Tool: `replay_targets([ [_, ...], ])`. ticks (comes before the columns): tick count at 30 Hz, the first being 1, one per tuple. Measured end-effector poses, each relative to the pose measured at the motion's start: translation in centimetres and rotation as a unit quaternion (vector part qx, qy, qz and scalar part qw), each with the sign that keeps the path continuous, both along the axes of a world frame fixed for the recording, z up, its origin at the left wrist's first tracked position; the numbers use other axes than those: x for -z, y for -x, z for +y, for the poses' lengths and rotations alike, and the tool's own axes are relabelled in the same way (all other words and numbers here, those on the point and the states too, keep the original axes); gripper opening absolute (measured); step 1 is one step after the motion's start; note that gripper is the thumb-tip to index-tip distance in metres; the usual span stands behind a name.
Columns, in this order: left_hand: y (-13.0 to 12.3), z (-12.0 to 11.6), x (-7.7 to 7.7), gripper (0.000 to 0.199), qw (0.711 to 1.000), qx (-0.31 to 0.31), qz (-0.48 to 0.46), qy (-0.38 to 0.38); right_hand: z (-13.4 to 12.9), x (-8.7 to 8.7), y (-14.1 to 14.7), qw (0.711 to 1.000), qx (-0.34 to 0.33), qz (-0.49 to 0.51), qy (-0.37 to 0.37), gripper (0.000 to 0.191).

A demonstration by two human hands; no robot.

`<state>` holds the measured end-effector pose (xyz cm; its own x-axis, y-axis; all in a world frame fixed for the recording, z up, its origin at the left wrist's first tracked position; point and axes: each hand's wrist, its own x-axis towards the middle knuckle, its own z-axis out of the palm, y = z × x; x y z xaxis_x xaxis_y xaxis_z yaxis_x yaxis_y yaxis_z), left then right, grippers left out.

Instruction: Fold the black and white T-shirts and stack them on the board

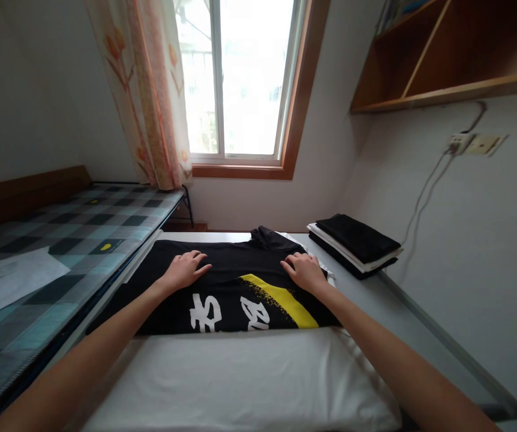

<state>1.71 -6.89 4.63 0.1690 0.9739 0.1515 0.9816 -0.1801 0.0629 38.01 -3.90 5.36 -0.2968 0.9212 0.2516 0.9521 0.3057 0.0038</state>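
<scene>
A black T-shirt (222, 264) with white lettering and a yellow stripe lies spread across the table, one bunched dark part at its far edge. My left hand (185, 269) rests palm down on the shirt's left side, its fingers stretched over the cloth and the thumb apart. On the right side, my right hand (304, 271) also lies on the shirt, fingers spread and slightly bent near its edge. Neither hand visibly grips the fabric. Along the near side, a white cloth-covered surface (240, 378) meets the shirt, and some white fabric shows beyond my right hand.
A stack of folded black and white clothes (355, 243) sits on the table's far right. To the left is a bed (119, 210) with a checked mat and a paper sheet (11, 279). A wooden shelf (447, 90) hangs on the right wall above a socket (474, 144) with cables.
</scene>
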Motion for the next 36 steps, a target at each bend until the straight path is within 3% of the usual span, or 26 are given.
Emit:
replay_targets([
  [5,-0.4,3.8,2.5,0.058,0.998,0.047,-0.031,-0.027,6.0,0.0,1.1,0.998,0.021,0.054,0.025,0.033],
  [8,-0.3,4.7,3.7,0.062,0.998,0.035,-0.05,-0.009,9.0,0.5,1.4,0.996,0.025,0.077,0.038,0.033],
  [18,-0.2,4.5,4.3,0.063,0.997,0.014,-0.069,-0.01,16.1,1.7,3.4,0.987,0.037,0.134,0.076,0.038],
  [28,-0.1,4.7,4.7,0.06,0.996,0.018,-0.079,-0.024,20.0,2.8,5.8,0.96,0.077,0.244,0.111,0.042],
  [32,0.0,4.8,4.7,0.061,0.996,0.017,-0.081,-0.02,20.5,1.6,6.2,0.939,0.085,0.318,0.099,0.045],
  [36,0.0,4.8,4.8,0.063,0.997,0.016,-0.079,-0.016,19.3,-1.0,5.0,0.916,0.052,0.388,0.091,0.048],
])
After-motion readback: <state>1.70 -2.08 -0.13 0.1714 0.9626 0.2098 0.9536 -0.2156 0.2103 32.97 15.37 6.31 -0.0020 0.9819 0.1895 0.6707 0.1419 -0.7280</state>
